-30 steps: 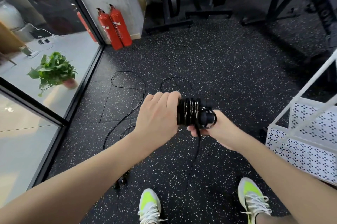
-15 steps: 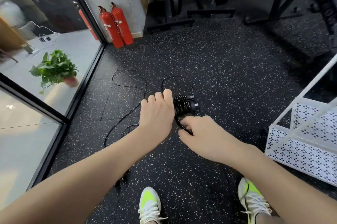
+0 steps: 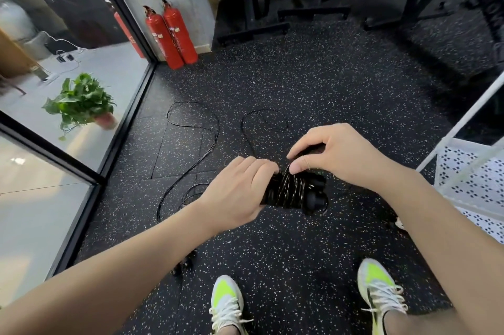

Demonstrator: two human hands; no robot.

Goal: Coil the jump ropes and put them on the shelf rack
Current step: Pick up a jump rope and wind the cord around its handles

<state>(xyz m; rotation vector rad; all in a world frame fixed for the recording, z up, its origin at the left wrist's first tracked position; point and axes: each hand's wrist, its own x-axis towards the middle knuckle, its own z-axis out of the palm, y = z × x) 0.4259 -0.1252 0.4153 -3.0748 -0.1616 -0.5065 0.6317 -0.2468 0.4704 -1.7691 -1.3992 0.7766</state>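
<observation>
My left hand grips the two black handles of a jump rope, with its cord wound round them in several turns. My right hand is just above the bundle and pinches the cord between thumb and fingertips at the top of the windings. A second black jump rope lies loose on the speckled floor to the left, in wide loops, its handles near my left forearm. The white perforated shelf rack stands at the right edge.
Two red fire extinguishers stand by the wall at the back left. A glass partition runs along the left, with a potted plant behind it. Black gym machine bases line the back. My shoes are at the bottom.
My right hand has come up from below the bundle to its top, carrying the cord round for another turn. The hanging tail of cord is gone from under the handles.
</observation>
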